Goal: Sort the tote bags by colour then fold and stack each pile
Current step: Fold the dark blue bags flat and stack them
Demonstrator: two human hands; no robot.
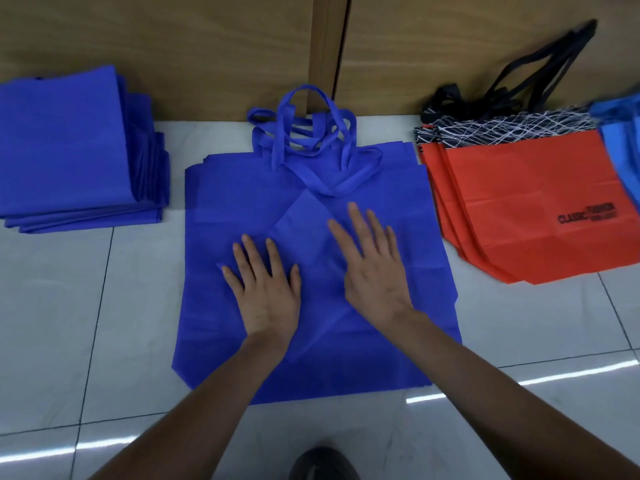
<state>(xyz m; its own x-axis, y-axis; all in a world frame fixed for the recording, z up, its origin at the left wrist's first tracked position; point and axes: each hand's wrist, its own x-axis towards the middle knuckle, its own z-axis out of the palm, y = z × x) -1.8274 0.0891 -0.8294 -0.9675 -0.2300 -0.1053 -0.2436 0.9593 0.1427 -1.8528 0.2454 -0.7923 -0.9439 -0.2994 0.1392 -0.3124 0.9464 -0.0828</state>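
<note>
Floor tile (pixel 145 271) between blue tote (pixel 329 368) edges, folded stack (pixel 62 143), red pile (pixel 536 220)

Cropped and illegible regions.
Light-blue bags (pixel 623 143) cut by right edge; dark shoe (pixel 323 464) by bottom edge; smaller print (pixel 602 218) on red tote bag (pixel 519 188) unreadable.

The blue tote bags (pixel 225 202) look like that thin non-woven cloth: matt, kinda papery, with soft creases all over. The folded blue stack (pixel 62 143) is the same stuff. The orange bags (pixel 519 209) are matt cloth too, a bit crinkly. The floor tiles (pixel 69 306) are smooth and properly glossy, with light streaks bouncing off them. The wall panels (pixel 173 46) look like matt wood.
</note>
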